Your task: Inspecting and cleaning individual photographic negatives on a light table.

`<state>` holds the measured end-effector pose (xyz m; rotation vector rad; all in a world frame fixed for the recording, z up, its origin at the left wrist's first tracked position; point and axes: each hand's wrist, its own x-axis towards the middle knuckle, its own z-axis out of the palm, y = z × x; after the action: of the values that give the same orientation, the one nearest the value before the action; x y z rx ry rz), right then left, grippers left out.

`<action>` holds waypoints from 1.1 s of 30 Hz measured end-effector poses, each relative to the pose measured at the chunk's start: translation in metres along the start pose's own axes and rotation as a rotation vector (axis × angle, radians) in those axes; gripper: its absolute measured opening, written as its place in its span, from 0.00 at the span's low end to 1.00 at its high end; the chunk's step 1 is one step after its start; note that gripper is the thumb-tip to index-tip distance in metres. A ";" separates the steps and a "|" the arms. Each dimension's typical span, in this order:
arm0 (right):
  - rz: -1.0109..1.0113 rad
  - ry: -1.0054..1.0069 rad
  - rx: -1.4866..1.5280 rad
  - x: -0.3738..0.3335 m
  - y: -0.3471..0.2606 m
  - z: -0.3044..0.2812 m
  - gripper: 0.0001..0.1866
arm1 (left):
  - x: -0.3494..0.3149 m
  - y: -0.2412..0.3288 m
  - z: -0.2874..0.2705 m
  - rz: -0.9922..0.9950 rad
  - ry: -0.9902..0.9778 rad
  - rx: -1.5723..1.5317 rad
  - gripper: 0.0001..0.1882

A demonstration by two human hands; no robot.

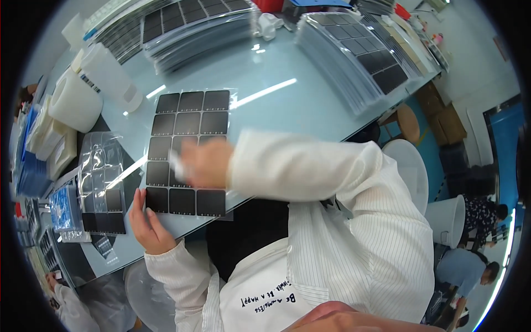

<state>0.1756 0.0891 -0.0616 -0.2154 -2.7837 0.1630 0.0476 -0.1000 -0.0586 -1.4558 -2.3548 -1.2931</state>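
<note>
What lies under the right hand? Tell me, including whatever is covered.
Under the blurred right hand lies a sheet of dark squares; a blurred white thing shows at the hand's left edge. The squares' covered parts, and any contact with the palm, cannot be seen.

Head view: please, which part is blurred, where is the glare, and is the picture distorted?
In the head view, the right hand is strongly smeared, probably motion blur, over the dark-panelled sheet, while the left hand looks sharper; in the same view, bright streaks glare on the glossy tabletop; also in the head view, fisheye distortion bends edges near the dark rim.
</note>
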 end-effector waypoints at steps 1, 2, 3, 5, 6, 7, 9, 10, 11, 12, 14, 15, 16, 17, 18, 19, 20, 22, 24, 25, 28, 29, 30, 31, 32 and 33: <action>-0.101 0.134 0.178 -0.012 -0.021 -0.007 0.14 | -0.001 -0.002 -0.001 0.009 0.000 -0.002 0.23; -0.258 0.139 0.227 -0.023 -0.029 -0.011 0.16 | -0.002 -0.004 -0.002 0.017 -0.005 0.000 0.23; -0.262 0.088 0.230 -0.027 -0.034 -0.013 0.15 | -0.002 -0.005 -0.003 0.025 -0.009 0.004 0.23; -0.163 -0.081 0.189 -0.028 -0.012 -0.023 0.14 | -0.004 -0.006 -0.002 0.023 -0.004 -0.010 0.23; 0.023 -0.110 0.309 -0.028 0.010 -0.029 0.16 | -0.006 -0.007 -0.003 0.039 -0.004 0.003 0.22; 0.175 -0.072 0.310 -0.028 0.035 -0.034 0.18 | -0.007 -0.007 -0.003 0.057 -0.005 0.012 0.22; 0.483 0.007 0.132 -0.026 0.082 -0.057 0.21 | -0.009 -0.006 -0.002 0.042 -0.002 -0.005 0.21; 0.621 0.211 0.054 -0.039 0.122 -0.044 0.21 | -0.007 -0.001 0.000 0.037 -0.005 -0.034 0.21; 0.727 0.201 0.009 -0.045 0.144 -0.055 0.21 | -0.009 -0.001 -0.002 0.040 -0.001 -0.029 0.21; 0.792 0.245 -0.013 -0.053 0.160 -0.061 0.24 | -0.012 0.003 -0.005 0.033 -0.010 -0.033 0.20; 0.843 0.325 -0.002 -0.069 0.163 -0.068 0.26 | -0.016 0.014 -0.003 0.081 0.001 -0.010 0.19; 0.896 0.400 0.018 -0.076 0.162 -0.067 0.28 | -0.020 0.021 -0.003 0.085 0.002 -0.002 0.19; 0.895 0.405 0.025 -0.084 0.160 -0.065 0.28 | -0.028 0.027 -0.004 0.119 -0.022 0.028 0.19; 0.853 0.505 -0.003 -0.098 0.156 -0.066 0.30 | -0.031 0.034 0.001 0.162 -0.054 0.040 0.19; 0.794 0.594 -0.016 -0.104 0.145 -0.066 0.31 | -0.036 0.049 -0.002 0.112 -0.107 0.018 0.19; 0.754 0.564 0.118 -0.115 0.131 -0.069 0.27 | -0.040 0.061 -0.004 0.062 -0.160 -0.003 0.19; 0.717 0.537 0.243 -0.125 0.109 -0.085 0.23 | -0.044 0.065 -0.001 0.114 -0.193 -0.007 0.19; 0.805 0.012 0.788 -0.141 0.071 -0.109 0.15 | -0.051 0.073 0.002 0.219 -0.186 0.018 0.17; 0.905 -0.441 1.024 -0.152 0.041 -0.120 0.10 | -0.054 0.079 0.002 0.228 -0.212 0.030 0.15; 0.871 -0.616 1.035 -0.159 0.036 -0.115 0.11 | -0.055 0.078 0.002 0.225 -0.217 0.032 0.15; 1.019 -0.597 1.274 -0.173 0.010 -0.081 0.22 | -0.052 0.077 0.004 0.244 -0.236 0.029 0.14; 1.031 -0.504 1.468 -0.175 0.004 -0.064 0.25 | -0.053 0.075 0.004 0.244 -0.223 0.023 0.13; 1.027 -0.418 1.535 -0.175 -0.001 -0.054 0.25 | -0.054 0.074 0.003 0.242 -0.210 0.020 0.12; 1.023 -0.330 1.601 -0.173 -0.004 -0.048 0.26 | -0.053 0.074 0.001 0.240 -0.209 0.032 0.12; 1.021 -0.282 1.678 -0.166 -0.006 -0.051 0.26 | -0.052 0.074 -0.001 0.267 -0.229 0.045 0.12; 1.014 -0.284 1.689 -0.162 -0.005 -0.052 0.26 | -0.050 0.073 -0.003 0.294 -0.250 0.058 0.11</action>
<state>0.3439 0.0614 -0.0656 -1.0377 -1.5055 2.5415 0.1304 -0.1234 -0.0355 -1.9540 -2.1789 -1.0144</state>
